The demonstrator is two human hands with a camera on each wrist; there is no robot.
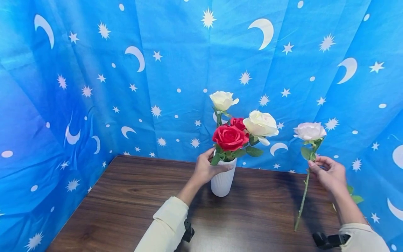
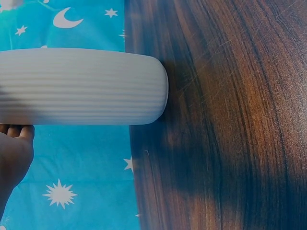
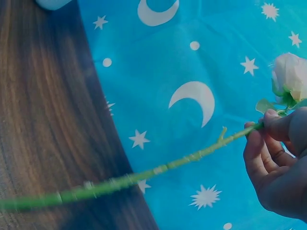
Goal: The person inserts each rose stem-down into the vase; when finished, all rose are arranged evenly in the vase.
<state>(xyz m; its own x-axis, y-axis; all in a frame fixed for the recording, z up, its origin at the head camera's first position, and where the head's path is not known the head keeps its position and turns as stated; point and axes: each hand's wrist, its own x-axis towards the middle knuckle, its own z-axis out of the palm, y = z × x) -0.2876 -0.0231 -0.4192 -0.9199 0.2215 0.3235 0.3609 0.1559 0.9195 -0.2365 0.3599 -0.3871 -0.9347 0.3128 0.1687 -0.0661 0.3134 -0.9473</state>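
Observation:
A white ribbed vase (image 1: pixel 223 180) stands upright on the table, and my left hand (image 1: pixel 207 169) holds its upper part, thumb across the front and fingers partly hidden behind. In the left wrist view the ribbed vase (image 2: pixel 86 88) lies across the picture, with the left hand (image 2: pixel 14 155) at its side. Two red roses, the nearer red rose (image 1: pixel 230 137) in front, and two white roses, one white rose (image 1: pixel 260 124) leaning right, rise from it. My right hand (image 1: pixel 330 175) pinches the stem of a pale pinkish-white rose (image 1: pixel 310 131) below its leaves. Its bare green stem (image 3: pixel 158 170) slants downward.
Beside the right forearm, green leaves (image 1: pixel 355 197) show at the table's right side, mostly hidden by the arm. The dark wooden table (image 1: pixel 132 199) ends at a blue curtain (image 1: pixel 176 70) with moons and stars, which hangs behind and on both sides.

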